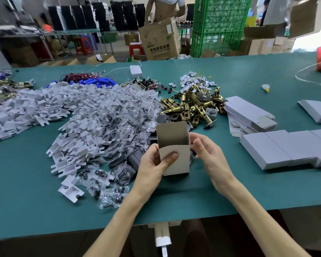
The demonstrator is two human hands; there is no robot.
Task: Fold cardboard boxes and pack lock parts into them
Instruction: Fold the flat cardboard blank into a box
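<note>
The left hand (pixel 152 164) is gripping the open-topped cardboard box (pixel 182 162) upright over the green table (pixel 230 186), thumb pressing its front. The right hand (pixel 209 154) is hovering beside its right wall, fingers loosely curled, blurred.

One opened box (pixel 174 156), two red stools (pixel 83 45).

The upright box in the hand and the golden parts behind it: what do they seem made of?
The box looks like thin paperboard, matte: pale grey outside, duller brownish grey inside, with a thin cut edge. The golden parts are probably metal with a glossy brass-coloured finish: they show bright highlights. Solid brass or plating, I cannot tell.
</note>
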